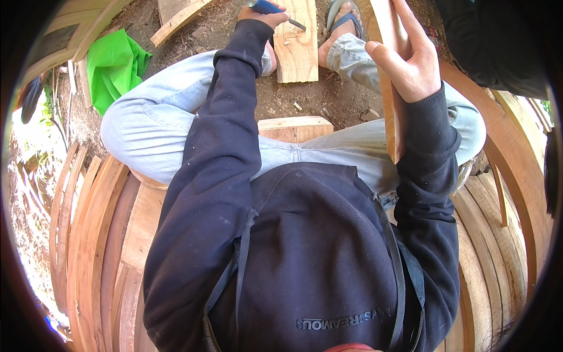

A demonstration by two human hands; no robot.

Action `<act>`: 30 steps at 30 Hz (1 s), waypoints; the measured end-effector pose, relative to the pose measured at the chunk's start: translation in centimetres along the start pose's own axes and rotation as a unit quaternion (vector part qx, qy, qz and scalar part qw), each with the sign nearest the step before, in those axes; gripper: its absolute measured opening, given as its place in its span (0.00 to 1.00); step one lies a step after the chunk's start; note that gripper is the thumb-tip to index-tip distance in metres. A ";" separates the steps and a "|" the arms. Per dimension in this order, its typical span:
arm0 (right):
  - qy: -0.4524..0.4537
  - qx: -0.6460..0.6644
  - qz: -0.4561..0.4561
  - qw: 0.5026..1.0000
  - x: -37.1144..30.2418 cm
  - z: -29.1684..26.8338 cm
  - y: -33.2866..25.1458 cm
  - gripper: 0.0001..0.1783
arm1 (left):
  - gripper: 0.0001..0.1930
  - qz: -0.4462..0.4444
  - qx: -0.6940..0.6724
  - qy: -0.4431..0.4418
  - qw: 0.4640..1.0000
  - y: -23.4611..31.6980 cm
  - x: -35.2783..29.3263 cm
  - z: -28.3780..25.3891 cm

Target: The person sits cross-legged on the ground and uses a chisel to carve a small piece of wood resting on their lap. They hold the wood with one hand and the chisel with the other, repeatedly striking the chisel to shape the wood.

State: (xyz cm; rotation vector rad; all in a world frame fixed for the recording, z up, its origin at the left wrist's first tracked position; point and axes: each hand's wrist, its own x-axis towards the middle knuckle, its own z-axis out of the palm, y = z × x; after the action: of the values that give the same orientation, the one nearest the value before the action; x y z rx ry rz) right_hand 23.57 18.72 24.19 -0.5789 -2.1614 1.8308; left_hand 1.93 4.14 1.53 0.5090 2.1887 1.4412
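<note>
My left hand [265, 16] is closed around the blue handle of a chisel [298, 24]. The metal blade points right and lies over a pale wooden board [297, 61] on the ground between my feet. A small chip or mark shows on that board near the blade. With thumb and fingers on either side, my right hand [415, 67] grips a long wooden plank [389, 111]. This plank stretches from the top of the view down toward my lap, along my right forearm; its far end is cut off.
A wooden block [296, 128] sits between my legs. Green cloth [117, 67] lies at the left. Stacked wooden strips [88, 234] flank me on the left, and a broad plank [516, 158] curves along the right. Shavings litter the dirt; someone in dark clothing [498, 47] is at upper right.
</note>
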 end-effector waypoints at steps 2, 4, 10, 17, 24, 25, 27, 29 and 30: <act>0.001 -0.003 0.020 1.000 0.2 0.2 -1.0 0.52 | 0.20 0.000 0.000 0.001 1.000 -0.1 0.0 0.0; 0.016 0.008 0.064 0.998 0.5 0.4 -1.5 0.52 | 0.20 0.001 0.001 0.002 1.000 0.1 0.0 -0.1; 0.006 0.088 0.068 0.994 0.2 0.5 -0.9 0.52 | 0.19 0.000 -0.002 0.003 1.000 0.2 0.0 -0.1; -0.033 0.009 0.014 0.999 0.0 0.3 0.7 0.52 | 0.19 -0.001 -0.002 0.008 1.000 0.2 -0.1 0.0; -0.017 0.051 0.045 0.998 0.2 0.7 0.1 0.52 | 0.19 -0.003 -0.003 0.006 1.000 0.3 -0.2 -0.3; -0.019 0.056 0.060 0.996 0.2 0.8 -0.5 0.52 | 0.19 -0.003 -0.003 0.006 1.000 0.3 -0.2 -0.4; -0.020 0.051 0.043 0.998 0.1 0.7 0.5 0.52 | 0.19 -0.002 -0.001 0.006 1.000 0.4 -0.2 -0.6; -0.027 0.030 0.024 0.999 0.0 0.7 0.6 0.52 | 0.18 -0.002 0.000 0.006 1.000 0.4 -0.2 -0.7; -0.033 0.012 0.015 0.999 0.0 0.8 0.2 0.52 | 0.18 -0.002 0.003 0.005 1.000 0.5 -0.3 -0.8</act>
State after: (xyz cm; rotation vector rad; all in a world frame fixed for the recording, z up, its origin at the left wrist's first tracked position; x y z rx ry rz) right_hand 23.28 18.01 23.82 -0.5563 -2.1792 1.9145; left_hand 1.74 3.59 2.31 0.4992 2.2020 1.4380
